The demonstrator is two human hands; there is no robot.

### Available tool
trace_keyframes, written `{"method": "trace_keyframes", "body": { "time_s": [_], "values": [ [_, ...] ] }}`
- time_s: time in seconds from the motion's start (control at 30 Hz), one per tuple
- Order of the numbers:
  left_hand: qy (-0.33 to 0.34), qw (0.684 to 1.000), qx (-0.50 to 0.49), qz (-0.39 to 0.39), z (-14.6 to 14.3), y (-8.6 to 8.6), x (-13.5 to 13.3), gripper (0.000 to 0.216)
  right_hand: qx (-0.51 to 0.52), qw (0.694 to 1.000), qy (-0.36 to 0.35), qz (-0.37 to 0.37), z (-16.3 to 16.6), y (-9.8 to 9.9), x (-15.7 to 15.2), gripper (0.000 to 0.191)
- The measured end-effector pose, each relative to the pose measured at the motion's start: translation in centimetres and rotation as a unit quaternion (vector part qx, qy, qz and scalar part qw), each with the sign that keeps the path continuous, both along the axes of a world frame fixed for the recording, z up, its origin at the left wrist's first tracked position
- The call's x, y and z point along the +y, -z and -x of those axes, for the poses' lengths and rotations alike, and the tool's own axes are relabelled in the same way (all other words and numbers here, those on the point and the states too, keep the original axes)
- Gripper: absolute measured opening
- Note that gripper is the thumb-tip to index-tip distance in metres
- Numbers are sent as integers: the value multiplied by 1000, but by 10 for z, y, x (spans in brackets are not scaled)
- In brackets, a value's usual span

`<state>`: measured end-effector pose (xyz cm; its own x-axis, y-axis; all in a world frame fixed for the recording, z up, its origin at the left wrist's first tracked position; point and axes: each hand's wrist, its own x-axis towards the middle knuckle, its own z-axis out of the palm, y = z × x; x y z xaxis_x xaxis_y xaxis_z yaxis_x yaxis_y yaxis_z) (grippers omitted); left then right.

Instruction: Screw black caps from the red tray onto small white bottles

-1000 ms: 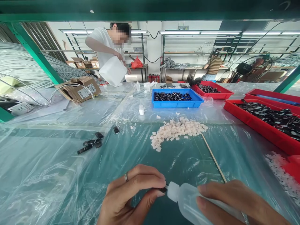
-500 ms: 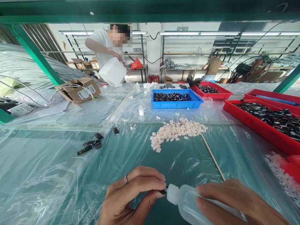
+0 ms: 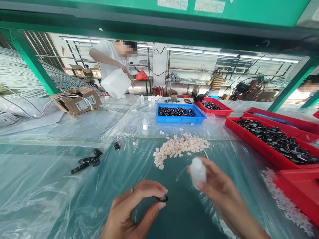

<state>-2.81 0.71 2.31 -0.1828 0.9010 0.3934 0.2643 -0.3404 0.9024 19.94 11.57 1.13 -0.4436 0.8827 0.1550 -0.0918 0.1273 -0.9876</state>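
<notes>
Bare mat [image 3: 189, 212] lies open before white pellets [image 3: 178, 147], red tray [image 3: 251, 141] flanking.

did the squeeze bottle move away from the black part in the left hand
Yes. The squeeze bottle in the right hand has lifted up and away toward the pile of white pieces; its tip no longer meets the black part pinched by the left hand.

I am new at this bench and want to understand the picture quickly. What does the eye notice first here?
First, near the bottom, the left hand pinches a small black part while the right hand lifts a white squeeze bottle. Behind them lies a pile of white pellets, with a blue tray beyond and a red tray on the right.
</notes>
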Motion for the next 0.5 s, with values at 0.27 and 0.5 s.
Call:
{"method": "trace_keyframes", "body": {
  "time_s": [0.27,0.5],
  "values": [
    [-13,998,63,-18,25,6,16,22,-204,972,-104,-48,8,2,-5,46],
    [-1,1000,7,8,20,2,21,6,-327,921,-22,-212,6,4,77,32]
  ]
}}
